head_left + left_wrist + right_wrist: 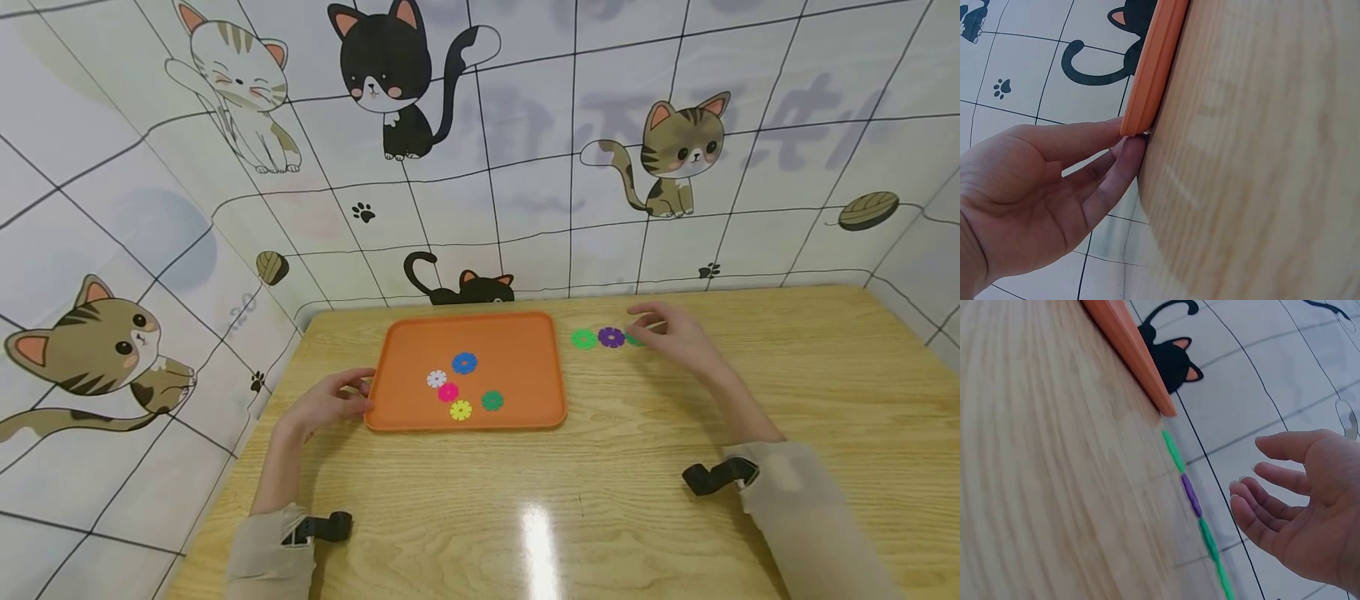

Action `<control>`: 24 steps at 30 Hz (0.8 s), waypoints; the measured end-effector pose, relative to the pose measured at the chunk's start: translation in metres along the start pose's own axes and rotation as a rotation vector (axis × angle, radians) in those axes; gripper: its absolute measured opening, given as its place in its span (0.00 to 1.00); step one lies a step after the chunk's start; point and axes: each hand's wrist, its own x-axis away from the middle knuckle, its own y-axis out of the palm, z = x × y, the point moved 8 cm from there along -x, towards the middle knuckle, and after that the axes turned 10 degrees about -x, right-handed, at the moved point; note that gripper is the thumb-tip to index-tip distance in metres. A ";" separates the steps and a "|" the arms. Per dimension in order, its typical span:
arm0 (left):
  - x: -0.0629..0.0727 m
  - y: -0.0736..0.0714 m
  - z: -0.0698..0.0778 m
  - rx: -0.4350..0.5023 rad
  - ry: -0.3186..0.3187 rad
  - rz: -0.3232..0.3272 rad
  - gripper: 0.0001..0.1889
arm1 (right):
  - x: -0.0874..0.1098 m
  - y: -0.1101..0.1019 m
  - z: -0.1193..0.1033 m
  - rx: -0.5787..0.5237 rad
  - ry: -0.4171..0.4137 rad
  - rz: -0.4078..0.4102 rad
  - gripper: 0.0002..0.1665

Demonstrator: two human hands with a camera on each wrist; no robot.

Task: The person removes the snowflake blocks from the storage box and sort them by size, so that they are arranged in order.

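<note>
My left hand (330, 404) is at the left edge of an orange tray (517, 350). In the left wrist view, its thumb and fingers pinch the tray's rim (1147, 87). Several flower-shaped plastic discs lie on the tray: blue (464, 362), white (437, 379), pink (448, 392), yellow (461, 410) and green (492, 401). Right of the tray, a light green disc (584, 338) and a purple disc (611, 337) lie in a row with more green ones. Over this row's right end hovers my right hand (678, 337), fingers relaxed and apart, holding nothing; it partly hides the green discs (1208, 539).
The tray and discs rest on a light wooden table (465, 508). Behind it and along the left stands a white gridded wall covering (525, 192) with cartoon cats. A black wrist mount (322, 527) sits on the left sleeve, another mount (718, 476) on the right.
</note>
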 end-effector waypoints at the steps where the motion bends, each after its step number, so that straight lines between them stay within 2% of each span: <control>1: 0.000 0.000 0.000 0.003 -0.001 0.000 0.33 | 0.000 0.004 -0.003 0.000 -0.006 -0.004 0.29; 10: -0.002 -0.001 0.001 -0.001 -0.002 0.001 0.33 | -0.005 0.047 -0.031 -0.013 -0.072 -0.079 0.26; 24: -0.002 -0.001 0.000 -0.017 -0.011 0.004 0.33 | -0.022 0.116 -0.059 -0.124 -0.134 -0.173 0.24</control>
